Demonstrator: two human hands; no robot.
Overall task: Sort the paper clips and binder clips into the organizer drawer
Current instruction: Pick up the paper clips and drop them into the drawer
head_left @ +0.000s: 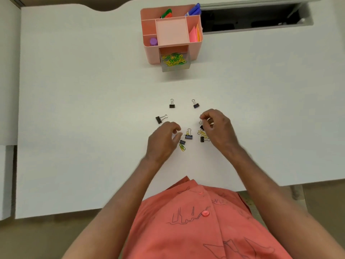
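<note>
Black binder clips lie scattered on the white table: one [172,105] at the far left, one [196,105] at the far right, one [159,119] to the left, and several more [189,136] between my hands. Loose yellow and green paper clips [182,147] lie among them. My right hand [217,128] has its fingers curled and pinches a binder clip [200,120] at its fingertips. My left hand [163,142] hovers with loosely curled fingers, holding nothing that I can see. The clear drawer [175,69] of the pink organizer [153,53] stands pulled out, with a heap of paper clips [174,59] inside.
The organizer's top compartments hold markers [194,10], a purple cap [153,41] and pink sticky notes [193,35]. A dark cable slot [252,19] opens in the table behind it. The table's near edge runs just in front of my orange shirt [201,221].
</note>
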